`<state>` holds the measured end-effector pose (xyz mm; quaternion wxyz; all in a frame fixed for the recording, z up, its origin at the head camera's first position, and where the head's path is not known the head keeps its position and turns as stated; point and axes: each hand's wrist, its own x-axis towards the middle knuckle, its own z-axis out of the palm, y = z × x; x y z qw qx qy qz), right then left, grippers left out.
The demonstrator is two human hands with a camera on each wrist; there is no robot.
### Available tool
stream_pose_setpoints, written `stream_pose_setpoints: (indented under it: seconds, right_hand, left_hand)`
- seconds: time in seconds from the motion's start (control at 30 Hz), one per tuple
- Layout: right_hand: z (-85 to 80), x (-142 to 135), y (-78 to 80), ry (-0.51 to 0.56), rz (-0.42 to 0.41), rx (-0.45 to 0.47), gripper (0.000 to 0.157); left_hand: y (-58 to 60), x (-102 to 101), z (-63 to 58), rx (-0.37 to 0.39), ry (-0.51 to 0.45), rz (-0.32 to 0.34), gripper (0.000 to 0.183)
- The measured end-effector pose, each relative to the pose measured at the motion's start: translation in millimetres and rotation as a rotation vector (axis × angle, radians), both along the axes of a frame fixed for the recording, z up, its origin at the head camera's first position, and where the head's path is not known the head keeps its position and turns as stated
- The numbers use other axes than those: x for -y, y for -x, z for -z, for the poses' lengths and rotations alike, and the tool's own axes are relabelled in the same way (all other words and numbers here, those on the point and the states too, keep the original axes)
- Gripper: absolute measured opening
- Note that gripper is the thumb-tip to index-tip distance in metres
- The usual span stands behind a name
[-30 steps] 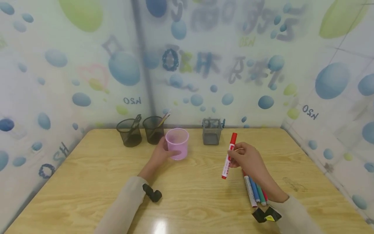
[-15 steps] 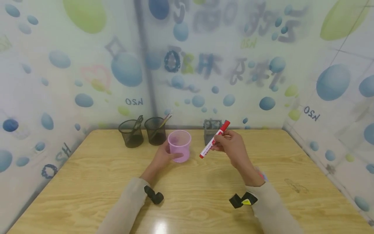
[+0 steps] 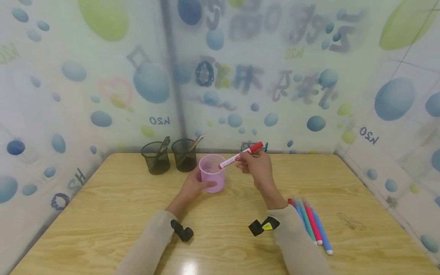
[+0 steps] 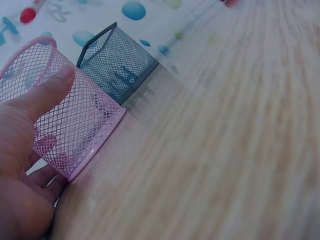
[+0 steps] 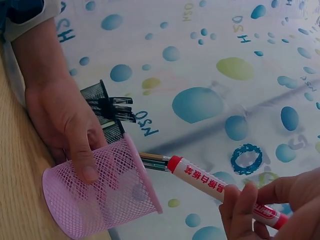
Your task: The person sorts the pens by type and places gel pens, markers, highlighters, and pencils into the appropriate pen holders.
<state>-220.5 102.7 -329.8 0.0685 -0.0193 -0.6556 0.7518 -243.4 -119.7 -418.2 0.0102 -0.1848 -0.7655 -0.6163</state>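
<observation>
My left hand (image 3: 191,187) grips a pink mesh pen holder (image 3: 214,177) that stands upright on the wooden table. In the left wrist view the thumb lies across the mesh wall (image 4: 85,115). My right hand (image 3: 260,171) pinches a red-and-white whiteboard marker (image 3: 231,160) near its red cap. The marker slants down to the left, and its red lower end is at the pen holder's rim in the head view. In the right wrist view that marker (image 5: 205,183) points toward the mouth of the pen holder (image 5: 102,192); whether it touches the rim I cannot tell.
Two black mesh pen holders, one with dark pens (image 3: 156,162) and one with pencil-like sticks (image 3: 185,160), stand at the back left. A grey mesh holder (image 4: 120,65) is partly hidden behind my right hand in the head view. Several coloured felt-tip pens (image 3: 313,225) lie at the right.
My right hand has moved left, carrying the whiteboard marker from above the coloured pens to the pink pen holder. The marker has tilted from nearly upright to a slant. My left hand keeps its grip.
</observation>
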Motion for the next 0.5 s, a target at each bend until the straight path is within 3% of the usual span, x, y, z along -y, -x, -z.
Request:
stream_pose_setpoints:
  seconds: [0.27,0.5]
  right_hand:
    - [12.8,18,14.9,0.026,0.051,-0.012,0.022]
    - [25.0,28,19.3,-0.136,0.063,-0.042,0.021]
  left_hand:
    - [-0.8,-3,-1.6,-0.005,-0.021,0.017,0.074]
    - [-2.1,-2,-1.8,-0.009,-0.030,0.020,0.075]
